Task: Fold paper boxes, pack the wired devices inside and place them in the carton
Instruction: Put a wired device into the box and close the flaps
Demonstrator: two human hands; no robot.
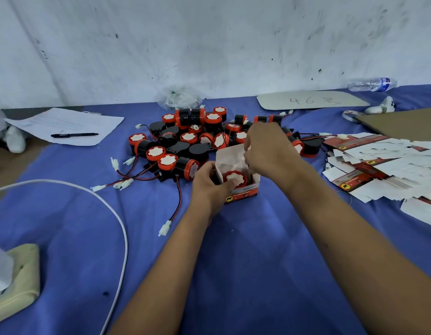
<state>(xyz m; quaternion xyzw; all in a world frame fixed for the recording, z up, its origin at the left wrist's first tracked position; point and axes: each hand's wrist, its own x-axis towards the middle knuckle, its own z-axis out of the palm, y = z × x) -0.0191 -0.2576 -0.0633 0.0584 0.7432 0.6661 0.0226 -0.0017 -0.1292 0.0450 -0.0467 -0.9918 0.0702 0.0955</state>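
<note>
Hands packing a wired device into a paper box on a blue cloth.

Pile of devices is lying just behind the box, flat boxes stacked to its right. Left hand is gripping the box, thumb pressing the red device inside. Right hand is pinching the top flap.

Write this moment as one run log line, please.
step: packing | left hand: holds small open paper box | right hand: at box flap | red-and-black round wired device: inside box | carton: not reached
</note>
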